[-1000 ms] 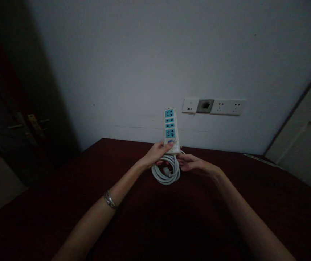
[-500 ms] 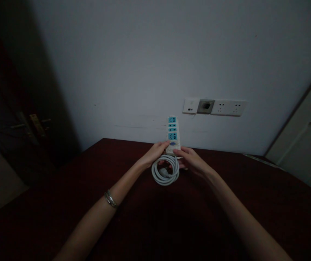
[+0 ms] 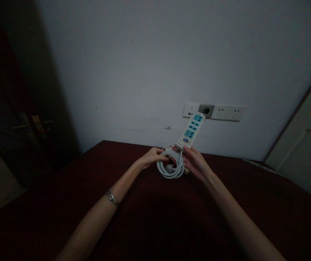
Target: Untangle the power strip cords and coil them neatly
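A white power strip (image 3: 191, 131) with blue sockets tilts up and to the right, its lower end gripped by my right hand (image 3: 194, 161). Its white cable hangs below in a coiled bundle (image 3: 171, 166) just over the dark red table (image 3: 62, 203). My left hand (image 3: 152, 157) is closed on the left side of the coil. A plug (image 3: 168, 168) shows inside the loops. A bracelet (image 3: 111, 198) sits on my left wrist.
On the white wall behind runs a row of wall sockets (image 3: 214, 111). A dark door with a brass handle (image 3: 37, 125) stands at the left. A light panelled door (image 3: 307, 148) is at the right, beyond the table's far right edge.
The strip was upright in my left hand. My right hand has taken its lower end and tilted it to the right, and my left hand has shifted onto the coil.
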{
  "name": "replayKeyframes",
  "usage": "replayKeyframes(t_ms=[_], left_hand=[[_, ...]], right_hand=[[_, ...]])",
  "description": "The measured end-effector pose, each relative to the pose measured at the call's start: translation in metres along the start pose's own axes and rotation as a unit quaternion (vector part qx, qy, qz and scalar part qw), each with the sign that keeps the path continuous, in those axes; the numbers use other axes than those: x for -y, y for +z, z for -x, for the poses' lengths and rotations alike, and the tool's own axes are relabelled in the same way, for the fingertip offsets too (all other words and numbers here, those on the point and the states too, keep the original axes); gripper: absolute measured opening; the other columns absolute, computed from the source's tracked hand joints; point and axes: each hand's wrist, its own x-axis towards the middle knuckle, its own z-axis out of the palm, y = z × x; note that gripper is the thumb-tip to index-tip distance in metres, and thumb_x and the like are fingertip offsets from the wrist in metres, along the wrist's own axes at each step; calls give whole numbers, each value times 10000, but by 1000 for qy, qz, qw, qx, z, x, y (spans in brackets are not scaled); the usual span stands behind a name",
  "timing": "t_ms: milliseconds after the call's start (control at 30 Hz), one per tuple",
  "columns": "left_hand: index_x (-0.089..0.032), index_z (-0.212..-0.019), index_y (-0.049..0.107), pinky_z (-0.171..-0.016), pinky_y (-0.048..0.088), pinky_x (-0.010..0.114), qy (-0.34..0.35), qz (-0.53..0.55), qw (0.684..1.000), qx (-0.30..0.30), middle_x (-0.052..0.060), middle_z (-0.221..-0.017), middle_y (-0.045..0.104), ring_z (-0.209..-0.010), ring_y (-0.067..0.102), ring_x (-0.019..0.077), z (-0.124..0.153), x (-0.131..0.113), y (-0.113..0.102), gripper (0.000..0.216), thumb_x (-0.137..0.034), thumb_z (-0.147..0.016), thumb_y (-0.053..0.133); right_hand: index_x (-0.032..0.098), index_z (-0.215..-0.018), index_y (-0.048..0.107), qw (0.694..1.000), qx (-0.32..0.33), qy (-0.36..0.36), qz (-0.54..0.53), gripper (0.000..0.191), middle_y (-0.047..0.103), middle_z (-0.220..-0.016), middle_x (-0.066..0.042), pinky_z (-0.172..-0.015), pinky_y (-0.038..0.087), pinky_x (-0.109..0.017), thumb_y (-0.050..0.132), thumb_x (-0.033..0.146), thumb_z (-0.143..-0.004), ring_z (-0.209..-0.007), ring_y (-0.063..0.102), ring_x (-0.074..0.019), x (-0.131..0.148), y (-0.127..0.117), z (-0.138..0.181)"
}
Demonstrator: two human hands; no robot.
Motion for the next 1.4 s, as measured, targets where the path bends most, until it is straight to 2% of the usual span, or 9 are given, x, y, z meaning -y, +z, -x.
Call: replayKeyframes(t_ms=[167, 333, 567, 833, 967, 1067, 1133, 1200, 1400], left_hand=[[-96, -746, 643, -591, 463, 240, -32, 23, 999, -22, 58, -689, 669, -576, 597, 117, -1, 0, 3, 135, -150, -622, 640], [-109, -639, 593, -487, 408, 213, -54, -118, 986, -108, 20, -536, 610, -483, 553, 114, -2, 1, 5, 56, -92, -587, 578], [-110, -724, 649, -559, 417, 218, 4, -265, 951, -158, 7, -631, 624, -608, 566, 134, -5, 0, 5, 159, -202, -594, 642], [-89, -1084, 543, -740, 471, 277, 20, -93, 989, -116, 118, -972, 644, -826, 603, 166, -1, -4, 7, 603, -356, -590, 761], [-115, -1069, 599, -761, 482, 304, -37, -26, 997, -55, 127, -971, 663, -803, 630, 180, 0, 2, 11, 544, -407, -631, 737], [-97, -1057, 610, -768, 500, 339, -109, 136, 985, -13, 158, -967, 670, -767, 660, 201, -3, 15, 24, 489, -396, -682, 707], [-91, -1079, 595, -815, 500, 343, -83, 266, 960, -23, 166, -992, 667, -834, 664, 217, -6, 25, 36, 455, -327, -704, 702], [-81, -1086, 589, -827, 506, 332, -52, 313, 947, -47, 170, -998, 667, -852, 666, 220, -8, 31, 45, 431, -267, -712, 698], [-68, -1048, 616, -636, 551, 301, -54, 185, 971, -143, 159, -871, 694, -672, 681, 212, -6, 28, 44, 395, -280, -719, 673]], right_hand=[[223, -1088, 525, 999, 14, 27, 20, 350, 674, -1024, -81, -617, 571, -344, 625, 275, -757, -697, 673, -196, -3, 4, 2], [260, -1107, 514, 999, 6, 42, 22, 408, 677, -1025, -51, -607, 562, -316, 658, 260, -725, -712, 669, -184, -14, 8, 1], [239, -1062, 548, 999, -32, -17, 9, 444, 683, -967, -16, -667, 545, -286, 709, 205, -649, -789, 654, -172, -19, 11, -3], [224, -965, 574, 982, -92, -153, -67, 369, 671, -924, 11, -753, 527, -281, 705, 187, -622, -817, 634, -140, -6, 15, -8], [235, -977, 562, 968, -120, -185, -117, 367, 654, -943, 23, -797, 512, -286, 687, 175, -637, -834, 617, -118, -5, 16, -10], [254, -985, 546, 964, -122, -191, -137, 350, 641, -960, 31, -789, 515, -286, 672, 196, -663, -845, 612, -114, -8, 14, -11], [250, -973, 539, 964, -125, -193, -135, 331, 639, -960, 27, -762, 522, -283, 669, 212, -671, -842, 613, -118, -11, 10, -12], [239, -951, 532, 964, -135, -190, -124, 323, 641, -947, 22, -720, 530, -268, 675, 216, -663, -820, 618, -118, -14, 5, -13], [264, -993, 483, 974, -160, -146, -73, 451, 656, -894, 34, -651, 552, -304, 712, 197, -609, -727, 646, -140, -23, -10, -16]])
